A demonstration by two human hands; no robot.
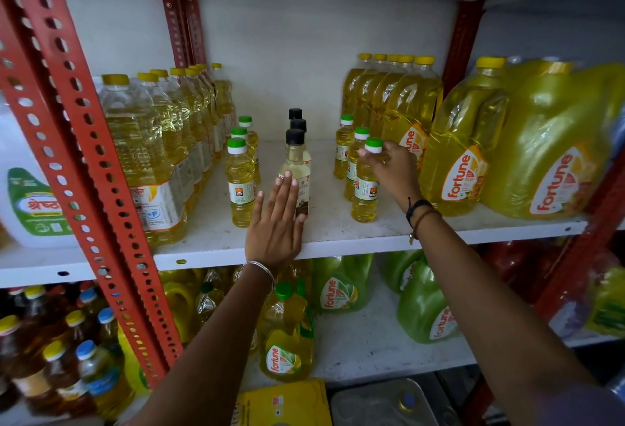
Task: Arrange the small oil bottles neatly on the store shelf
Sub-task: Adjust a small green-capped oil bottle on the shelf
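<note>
In the head view, nine small oil bottles are standing on the white shelf (338, 239) in three files of three: green-capped at 9 o'clock, black-capped in the middle, green-capped at 3 o'clock. The left hand (275, 222) is lying flat, fingers spread, against the front black-capped bottle (295, 168). The right hand (394, 168) is pinching the cap of the front green-capped bottle (366, 185) with its fingers (367, 152).

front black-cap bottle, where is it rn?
In the head view the front black-cap bottle stands mid-shelf, heading its row of three, between the two green-cap rows. The left hand lies flat against its front.
</note>
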